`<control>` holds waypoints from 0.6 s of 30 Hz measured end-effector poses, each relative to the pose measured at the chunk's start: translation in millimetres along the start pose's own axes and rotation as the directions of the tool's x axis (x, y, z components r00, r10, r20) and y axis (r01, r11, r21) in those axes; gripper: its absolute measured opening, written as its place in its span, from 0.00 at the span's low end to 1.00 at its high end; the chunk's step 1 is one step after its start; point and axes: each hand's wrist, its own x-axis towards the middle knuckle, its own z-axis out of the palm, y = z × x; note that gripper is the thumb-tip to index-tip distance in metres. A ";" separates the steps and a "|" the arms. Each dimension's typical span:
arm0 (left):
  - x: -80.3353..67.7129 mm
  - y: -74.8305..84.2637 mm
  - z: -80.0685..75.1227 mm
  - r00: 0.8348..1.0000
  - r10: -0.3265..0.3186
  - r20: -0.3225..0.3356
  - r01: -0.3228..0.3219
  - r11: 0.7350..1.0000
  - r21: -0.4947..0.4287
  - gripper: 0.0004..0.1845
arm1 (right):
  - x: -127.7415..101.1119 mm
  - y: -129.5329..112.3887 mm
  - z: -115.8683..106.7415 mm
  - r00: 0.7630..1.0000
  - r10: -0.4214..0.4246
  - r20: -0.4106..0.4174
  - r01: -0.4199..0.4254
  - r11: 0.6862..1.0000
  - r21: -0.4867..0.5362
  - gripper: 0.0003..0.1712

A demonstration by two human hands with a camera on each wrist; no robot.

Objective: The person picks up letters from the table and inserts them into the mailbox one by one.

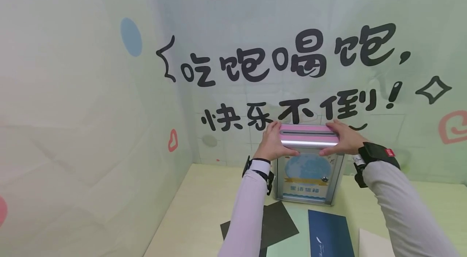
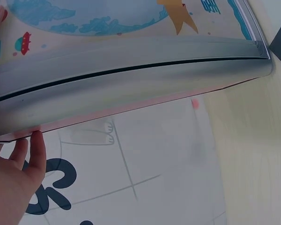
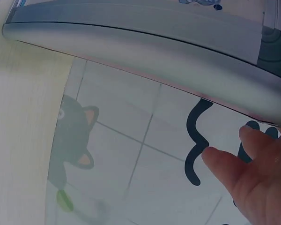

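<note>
A metal letter box (image 1: 308,174) stands upright on the table near the back wall. Its pink top has a long dark slot (image 1: 309,132), and its front carries a blue picture and a small knob-like lock (image 1: 324,178). My left hand (image 1: 270,144) grips the top at its left end, thumb across the front edge. At the right end, my right hand (image 1: 347,139) holds the top the same way. In the left wrist view, fingertips (image 2: 36,145) meet the box's back edge. The right wrist view shows the box's rounded grey side (image 3: 131,51).
In front of the box lie black cards (image 1: 277,224), a pale green sheet (image 1: 292,245), a dark blue booklet (image 1: 330,232) and a white sheet (image 1: 373,243). A printed wall covering (image 1: 233,26) with black lettering rises behind, and another wall (image 1: 73,127) borders the table on the left.
</note>
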 end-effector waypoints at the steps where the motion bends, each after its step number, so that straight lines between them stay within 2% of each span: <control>1: 0.2 0.6 0.3 1.000 0.003 0.003 -0.003 1.000 -0.002 0.58 | -1.3 1.4 0.4 1.000 -0.001 -0.014 0.001 1.000 0.004 0.60; 7: 0.3 3.2 1.4 1.000 0.011 0.018 -0.011 1.000 -0.001 0.58 | -5.8 6.1 4.3 0.998 0.003 -0.068 0.002 0.997 0.074 0.59; 13: -0.7 1.4 -2.1 1.000 0.012 0.018 -0.012 1.000 0.001 0.59 | -4.5 2.8 7.2 0.996 0.015 -0.084 -0.006 0.994 0.106 0.61; 18: 0.5 -1.8 -5.5 0.999 0.025 0.044 -0.025 1.000 0.007 0.59 | -3.0 0.8 10.7 0.994 0.050 -0.093 -0.037 0.990 0.135 0.63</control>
